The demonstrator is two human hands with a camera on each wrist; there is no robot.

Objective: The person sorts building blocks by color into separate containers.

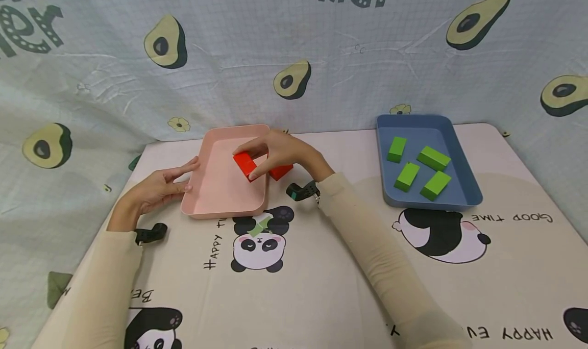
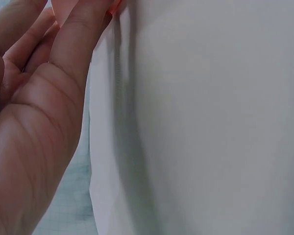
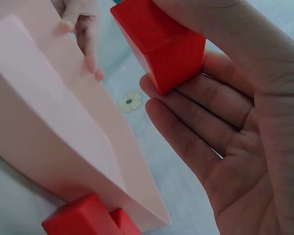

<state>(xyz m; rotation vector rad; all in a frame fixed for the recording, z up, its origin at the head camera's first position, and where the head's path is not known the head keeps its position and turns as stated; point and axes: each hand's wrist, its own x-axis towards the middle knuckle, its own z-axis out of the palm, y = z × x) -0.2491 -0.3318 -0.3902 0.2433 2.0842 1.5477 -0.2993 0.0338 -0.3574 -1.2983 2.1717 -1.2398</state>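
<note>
Over the right side of a pink tray point(image 1: 220, 185), my right hand point(image 1: 289, 150) pinches a red block point(image 1: 245, 166) between thumb and fingers. The right wrist view shows this block point(image 3: 174, 61) held above the tray's wall point(image 3: 49, 132). On the table against the tray's right outer side lie more red blocks point(image 1: 281, 172), partly hidden by the right hand in the head view. My left hand point(image 1: 161, 190) touches the tray's left edge with extended fingers. In the left wrist view only that hand point(image 2: 39, 112) and a sliver of the tray show clearly.
A blue tray point(image 1: 459, 193) with several green blocks point(image 1: 434, 158) stands at the back right. A hanging avocado-print cloth point(image 1: 349, 68) rises behind the table's back edge. The table is covered by a panda-print cloth point(image 1: 321, 293).
</note>
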